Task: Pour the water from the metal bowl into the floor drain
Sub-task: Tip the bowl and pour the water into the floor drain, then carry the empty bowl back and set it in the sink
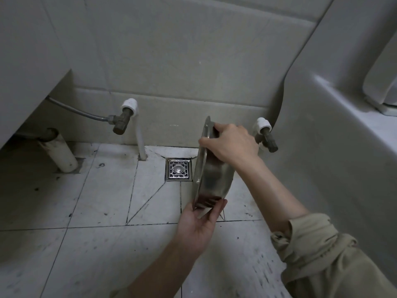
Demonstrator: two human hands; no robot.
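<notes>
Metal bowl point(212, 175) stands tipped beside the floor drain point(178, 169) at the floor's far edge, right hand point(232, 145) pinching its top rim, left hand point(199, 222) clasping below; stiff, probably light, slick steel best held by the rim.

- Angle valve point(120, 123) on the wall above the floor's point(96, 201) back edge; braided hose point(86, 114) runs left from it.
- Thin white pipe point(140, 145) rises from the floor's back edge.
- Thick stained pipe point(61, 155), tilted, back-left corner.
- Second valve point(268, 138) beside the white fixture point(333, 125), right edge.
</notes>
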